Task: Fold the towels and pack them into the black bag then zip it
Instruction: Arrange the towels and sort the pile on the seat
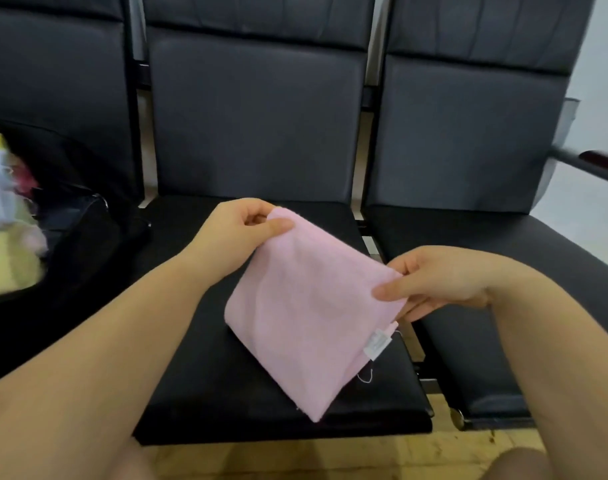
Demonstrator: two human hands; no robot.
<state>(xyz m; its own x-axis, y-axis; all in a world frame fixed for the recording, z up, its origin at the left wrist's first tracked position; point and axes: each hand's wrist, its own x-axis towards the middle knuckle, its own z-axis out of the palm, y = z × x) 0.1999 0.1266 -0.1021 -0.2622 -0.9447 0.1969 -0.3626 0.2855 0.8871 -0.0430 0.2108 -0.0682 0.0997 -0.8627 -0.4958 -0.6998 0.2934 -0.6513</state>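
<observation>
**Pink towel held by two corners over the middle seat**

A row of black padded leather chairs (257, 133) fills the view. On the left seat sits the open black fabric bag (81, 237), pale cloths inside. A folded pink terry towel (309, 317) hangs between both hands above the middle seat, its lower point touching the cushion. The left hand (236, 233) pinches the top corner; the right hand (441, 282) pinches the right corner, just above a small white label (377, 344).

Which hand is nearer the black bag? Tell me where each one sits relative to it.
Left. The left hand pinches the pink towel's upper corner over the middle seat, right of the black bag. The right hand pinches the opposite corner, farther right.
</observation>
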